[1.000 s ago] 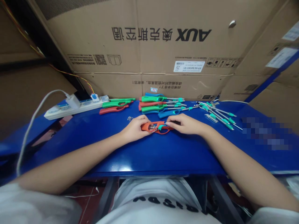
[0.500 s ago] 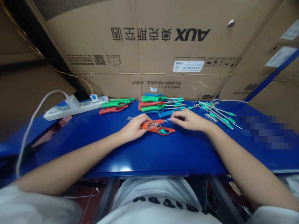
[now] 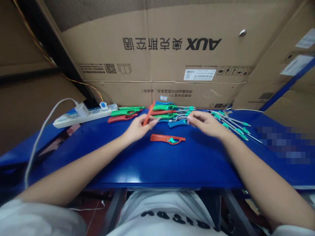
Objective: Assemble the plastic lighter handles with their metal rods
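Observation:
My left hand [image 3: 138,127] is closed on an orange lighter casing half [image 3: 149,114], which it holds tilted up and edge-on. Between thumb and fingers of my right hand [image 3: 204,122] is a thin metal rod with a pale wire [image 3: 180,118], its end pointing left over the pile of lighters. A second orange casing half [image 3: 161,138] lies on the blue table below both hands, with a green trigger [image 3: 172,140] in its opening. Neither hand touches that half.
Behind my hands lie several green, red and blue gas lighters [image 3: 163,107]. More green and red casings [image 3: 123,113] are at the left, by a white power strip [image 3: 71,120]. Metal rods with green ends [image 3: 233,124] lie at the right. A cardboard wall [image 3: 157,72] closes the back.
The two orange casing halves have come apart: one is lifted in my left hand, the other lies on the table. My right hand has drawn the rod and wire out of the casing.

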`<state>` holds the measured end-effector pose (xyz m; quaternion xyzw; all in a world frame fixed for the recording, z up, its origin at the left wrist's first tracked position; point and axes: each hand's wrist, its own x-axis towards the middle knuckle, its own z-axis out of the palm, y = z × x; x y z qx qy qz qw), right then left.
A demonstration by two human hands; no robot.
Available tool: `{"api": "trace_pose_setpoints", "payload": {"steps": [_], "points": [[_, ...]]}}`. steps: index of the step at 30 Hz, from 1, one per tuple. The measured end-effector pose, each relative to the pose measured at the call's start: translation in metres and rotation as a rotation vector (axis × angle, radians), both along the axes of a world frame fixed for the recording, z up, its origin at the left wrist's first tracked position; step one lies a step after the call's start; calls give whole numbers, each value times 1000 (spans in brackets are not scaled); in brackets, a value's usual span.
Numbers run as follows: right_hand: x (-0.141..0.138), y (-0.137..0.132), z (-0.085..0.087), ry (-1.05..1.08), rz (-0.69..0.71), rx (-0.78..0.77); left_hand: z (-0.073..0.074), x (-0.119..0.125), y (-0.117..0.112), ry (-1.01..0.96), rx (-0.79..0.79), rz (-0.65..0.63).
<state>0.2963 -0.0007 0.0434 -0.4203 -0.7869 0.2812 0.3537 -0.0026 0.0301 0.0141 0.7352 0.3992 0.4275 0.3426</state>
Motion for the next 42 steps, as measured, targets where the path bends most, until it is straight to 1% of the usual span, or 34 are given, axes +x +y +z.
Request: {"api": "trace_pose_setpoints", "payload": {"steps": [2,4,6,8,11,13,15,17,19,20,22,24,27,30,34,38,40,42], "points": [[-24,-7,-10,24,74,-19,-5,16,-17,-146,-202,-35],[-45,-14,-22,31,90,-36,-10,27,-31,-252,-339,-67],[-60,-19,-32,-7,84,-42,-13,32,-39,-301,-414,-114],[-66,-20,-40,-40,87,-42,-16,33,-41,-282,-433,-167],[-64,-17,-43,-41,124,-47,-20,30,-36,-191,-393,-195],[-58,-15,-40,-66,147,-34,-22,25,-32,-100,-306,-178],[-52,-13,-35,-124,135,-1,-23,20,-27,48,-144,-139],[-47,-13,-29,-193,107,23,-22,15,-24,208,57,-137],[-43,-14,-24,-277,91,30,-21,11,-21,325,207,-190],[-42,-15,-22,-339,87,34,-21,10,-20,359,246,-225],[-41,-17,-20,-498,61,44,-22,9,-18,396,264,-262],[-44,-18,-19,-637,24,48,-23,10,-18,411,256,-261],[-47,-18,-22,-709,4,75,-24,12,-21,393,247,-242],[-49,-16,-26,-666,55,88,-23,14,-24,381,227,-234],[-46,-13,-28,-568,98,39,-19,15,-27,405,206,-230],[-39,-8,-26,-432,129,-13,-19,13,-25,434,193,-212],[-31,-3,-23,-377,120,-35,-20,12,-23,438,181,-201],[-16,3,-18,-382,41,-18,-22,10,-21,435,174,-193]]}}
